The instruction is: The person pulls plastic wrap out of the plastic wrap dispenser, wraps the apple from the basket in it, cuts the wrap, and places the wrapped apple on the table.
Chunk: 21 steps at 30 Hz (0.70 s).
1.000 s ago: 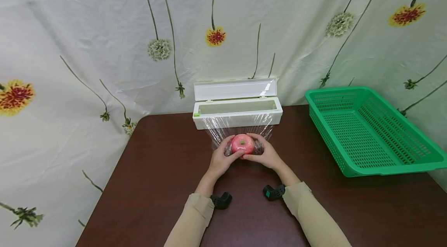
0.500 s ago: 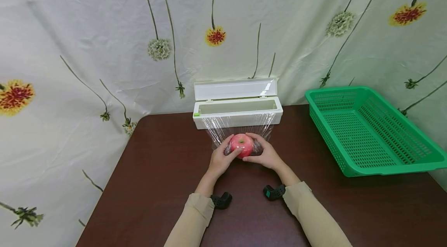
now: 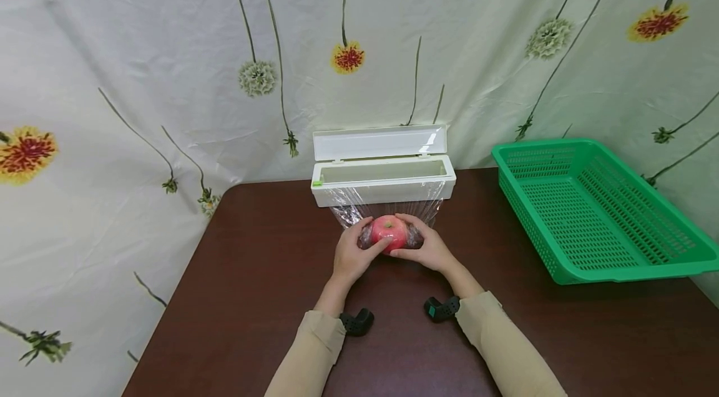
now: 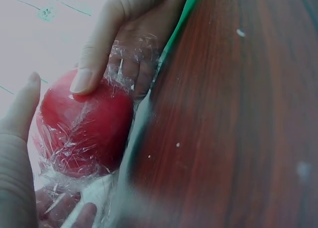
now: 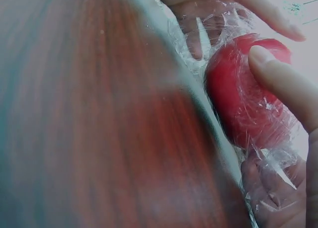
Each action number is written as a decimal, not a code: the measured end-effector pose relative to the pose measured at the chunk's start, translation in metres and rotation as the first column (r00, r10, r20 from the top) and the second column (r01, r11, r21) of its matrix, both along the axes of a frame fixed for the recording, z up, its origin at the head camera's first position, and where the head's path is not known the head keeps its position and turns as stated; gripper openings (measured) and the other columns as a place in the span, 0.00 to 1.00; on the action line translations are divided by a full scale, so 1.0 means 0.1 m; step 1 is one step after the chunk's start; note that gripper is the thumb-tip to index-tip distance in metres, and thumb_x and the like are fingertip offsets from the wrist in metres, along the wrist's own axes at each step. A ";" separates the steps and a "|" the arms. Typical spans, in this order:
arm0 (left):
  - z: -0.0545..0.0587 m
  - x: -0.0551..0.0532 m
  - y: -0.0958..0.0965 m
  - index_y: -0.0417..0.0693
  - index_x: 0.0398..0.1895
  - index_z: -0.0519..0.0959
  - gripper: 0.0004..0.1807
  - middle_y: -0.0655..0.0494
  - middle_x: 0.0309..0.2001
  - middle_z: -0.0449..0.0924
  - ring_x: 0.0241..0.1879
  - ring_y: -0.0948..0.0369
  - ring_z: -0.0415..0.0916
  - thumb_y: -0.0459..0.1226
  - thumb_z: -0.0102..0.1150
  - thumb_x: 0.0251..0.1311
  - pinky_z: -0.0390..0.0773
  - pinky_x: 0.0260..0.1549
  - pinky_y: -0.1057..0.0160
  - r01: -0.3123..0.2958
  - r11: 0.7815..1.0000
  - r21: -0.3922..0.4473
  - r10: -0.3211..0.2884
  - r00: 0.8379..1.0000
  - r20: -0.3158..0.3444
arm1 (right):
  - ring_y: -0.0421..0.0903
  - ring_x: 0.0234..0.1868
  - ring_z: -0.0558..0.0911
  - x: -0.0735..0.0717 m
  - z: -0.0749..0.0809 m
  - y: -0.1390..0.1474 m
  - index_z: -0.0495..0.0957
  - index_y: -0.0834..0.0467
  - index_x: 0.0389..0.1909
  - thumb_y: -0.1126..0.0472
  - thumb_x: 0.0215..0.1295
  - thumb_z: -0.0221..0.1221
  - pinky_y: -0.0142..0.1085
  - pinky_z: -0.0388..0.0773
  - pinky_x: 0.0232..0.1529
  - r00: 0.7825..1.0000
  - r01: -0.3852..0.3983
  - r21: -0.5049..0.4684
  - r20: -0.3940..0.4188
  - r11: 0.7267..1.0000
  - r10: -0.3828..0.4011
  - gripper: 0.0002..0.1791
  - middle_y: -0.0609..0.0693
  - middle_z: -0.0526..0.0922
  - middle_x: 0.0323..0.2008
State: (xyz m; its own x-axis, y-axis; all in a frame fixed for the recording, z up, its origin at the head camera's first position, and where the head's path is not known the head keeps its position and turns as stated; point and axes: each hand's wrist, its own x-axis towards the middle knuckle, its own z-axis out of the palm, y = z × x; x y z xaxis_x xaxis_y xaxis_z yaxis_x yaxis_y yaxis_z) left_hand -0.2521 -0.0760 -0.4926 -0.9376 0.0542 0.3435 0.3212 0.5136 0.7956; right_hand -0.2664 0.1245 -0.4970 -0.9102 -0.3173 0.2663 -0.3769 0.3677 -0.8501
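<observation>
A red apple (image 3: 389, 232) is held low over the table between both hands, with clear cling film wrapped round it. The left hand (image 3: 351, 256) holds its left side, fingers behind the film; in the left wrist view the left thumb (image 4: 22, 111) lies close beside the apple. On the other side the right hand (image 3: 431, 252) grips it, thumb (image 5: 268, 69) pressed on the front of the apple. Bunched cling film (image 5: 273, 188) covers the fingers of both hands. From the apple the film stretches back to a white cling film dispenser box (image 3: 387, 193), its lid raised.
To the right stands a green plastic basket (image 3: 542, 238) with slatted sides. A flower-printed cloth (image 3: 185, 60) hangs behind the dark brown table (image 3: 253, 272). Each wrist wears a black band device.
The left hand has shifted its hold on the film slightly, and its thumb has moved a little on the apple. The apple and the right hand stay almost in place.
</observation>
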 end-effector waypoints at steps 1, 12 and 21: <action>0.00 0.00 0.00 0.51 0.60 0.72 0.38 0.51 0.56 0.74 0.54 0.53 0.69 0.58 0.66 0.46 0.70 0.52 0.47 -0.011 1.000 -0.014 0.010 1.000 -0.019 | 0.53 0.57 0.72 0.00 0.00 0.00 0.65 0.45 0.64 0.53 0.47 0.72 0.53 0.69 0.56 1.000 -0.002 -0.002 0.000 1.000 0.002 0.42 0.53 0.71 0.60; -0.04 -0.02 -0.02 0.51 0.65 0.64 0.46 0.50 0.60 0.68 0.58 0.52 0.66 0.43 0.77 0.38 0.69 0.55 0.46 0.218 0.976 0.029 -0.216 0.974 -0.071 | 0.52 0.56 0.73 0.00 0.00 -0.01 0.66 0.47 0.65 0.51 0.49 0.71 0.50 0.72 0.54 0.999 0.000 -0.022 0.048 1.000 0.001 0.40 0.52 0.72 0.59; -0.06 -0.04 -0.05 0.49 0.63 0.67 0.42 0.49 0.61 0.69 0.58 0.52 0.67 0.39 0.77 0.40 0.68 0.57 0.49 0.253 0.967 0.028 -0.250 0.965 -0.083 | 0.52 0.55 0.74 0.01 0.02 0.00 0.68 0.48 0.64 0.51 0.49 0.71 0.51 0.72 0.53 0.997 0.027 -0.033 0.072 0.999 -0.025 0.39 0.53 0.73 0.58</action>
State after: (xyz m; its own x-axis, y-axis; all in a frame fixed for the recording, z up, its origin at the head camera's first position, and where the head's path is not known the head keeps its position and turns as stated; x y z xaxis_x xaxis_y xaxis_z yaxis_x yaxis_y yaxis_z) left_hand -0.2563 -0.0805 -0.4984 -0.8654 0.2707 0.4218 0.4985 0.3783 0.7800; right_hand -0.2655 0.1241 -0.4945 -0.9351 -0.2855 0.2099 -0.3051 0.3474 -0.8867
